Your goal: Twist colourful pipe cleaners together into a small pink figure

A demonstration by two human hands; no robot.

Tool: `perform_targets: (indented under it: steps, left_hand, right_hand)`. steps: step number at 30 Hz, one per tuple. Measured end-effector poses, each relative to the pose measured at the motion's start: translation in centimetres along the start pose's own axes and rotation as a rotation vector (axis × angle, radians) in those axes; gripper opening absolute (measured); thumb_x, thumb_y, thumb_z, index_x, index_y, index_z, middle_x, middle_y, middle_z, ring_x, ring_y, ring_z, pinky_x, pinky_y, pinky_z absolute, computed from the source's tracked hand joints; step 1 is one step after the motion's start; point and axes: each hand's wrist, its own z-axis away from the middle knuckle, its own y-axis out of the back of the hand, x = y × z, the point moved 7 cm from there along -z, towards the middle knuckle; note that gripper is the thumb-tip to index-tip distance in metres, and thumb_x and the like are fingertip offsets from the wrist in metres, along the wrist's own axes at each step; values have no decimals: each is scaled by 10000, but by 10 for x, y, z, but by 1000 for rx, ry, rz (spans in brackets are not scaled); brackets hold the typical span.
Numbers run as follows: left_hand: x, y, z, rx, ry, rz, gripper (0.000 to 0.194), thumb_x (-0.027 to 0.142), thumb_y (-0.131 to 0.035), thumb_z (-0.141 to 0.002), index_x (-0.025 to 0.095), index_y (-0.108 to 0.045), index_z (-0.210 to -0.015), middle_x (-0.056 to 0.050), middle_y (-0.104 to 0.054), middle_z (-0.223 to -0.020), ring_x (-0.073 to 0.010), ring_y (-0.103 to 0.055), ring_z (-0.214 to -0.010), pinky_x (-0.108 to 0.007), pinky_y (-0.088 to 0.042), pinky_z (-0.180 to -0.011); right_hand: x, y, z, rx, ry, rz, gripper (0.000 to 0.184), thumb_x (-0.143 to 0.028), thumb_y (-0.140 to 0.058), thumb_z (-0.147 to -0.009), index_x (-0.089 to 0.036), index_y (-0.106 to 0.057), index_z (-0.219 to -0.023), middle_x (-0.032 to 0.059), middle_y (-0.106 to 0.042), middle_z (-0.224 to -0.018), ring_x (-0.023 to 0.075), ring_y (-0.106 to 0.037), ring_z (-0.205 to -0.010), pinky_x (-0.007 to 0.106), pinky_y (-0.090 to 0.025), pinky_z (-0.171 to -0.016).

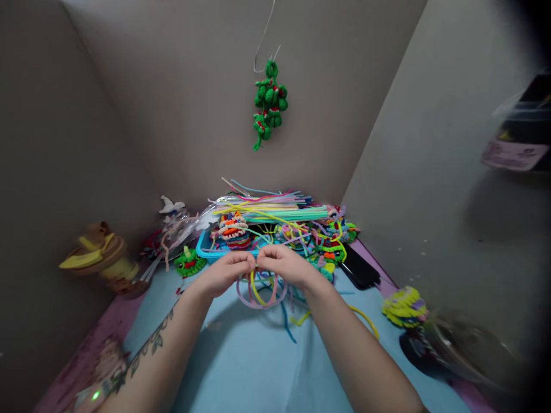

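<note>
Out in front of me over the table, my left hand (227,272) and my right hand (287,265) meet fingertip to fingertip. Both are closed in a pinch on a bundle of bent pipe cleaners (282,292). Lilac, yellow and pink strands of it hang in round loops below my fingers. The exact spot where the fingers grip is small and mostly covered by them. A blue pipe cleaner (285,321) and a yellow pipe cleaner (301,319) show just under the loops.
Behind my hands stands a blue tray (202,246) heaped with fuzzy figures, a stack of straight pipe cleaners (275,209) above it. A green figure (189,264) sits left; a black phone (360,269) and yellow-green piece (404,307) lie right. Green figures (270,103) hang on the wall.
</note>
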Motion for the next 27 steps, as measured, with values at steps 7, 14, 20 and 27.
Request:
perform_targets:
  steps: [7, 14, 20, 27]
  left_hand:
    - [-1, -2, 1, -18, 14, 56, 155, 266, -623, -675, 143, -545, -621, 26, -479, -540, -95, -372, -539, -229, -275, -537]
    - [0, -5, 1, -15, 4, 128, 161, 254, -646, -672, 139, -557, -602, 14, -502, -515, -99, -404, -518, -222, -279, -521]
    - [-1, 3, 0, -3, -27, 245, 172, 250, -675, -692, 133, -573, -618, -7, -529, -533, -106, -432, -516, -223, -308, -508]
    - [19, 34, 0, 207, -304, 654, 167, 213, -711, -635, 153, -559, -667, 32, -460, -583, -86, -447, -551, -217, -433, -597]
  right_hand:
    - [5, -3, -3, -24, -3, -137, 183, -335, -560, -709, -165, -546, -641, -41, -487, -594, 94, -394, -569, 234, -294, -561]
    - [5, -6, -2, -18, -4, -193, 185, -330, -580, -707, -171, -544, -621, -43, -499, -582, 97, -428, -569, 236, -315, -577]
    - [6, 3, -3, 21, 22, -277, 267, -422, -669, -706, -165, -605, -676, -10, -601, -661, 128, -527, -647, 255, -381, -644]
    - [19, 57, 2, 476, 1, -511, 407, -568, -684, -684, -204, -693, -867, 53, -678, -952, 183, -588, -863, 258, -406, -662]
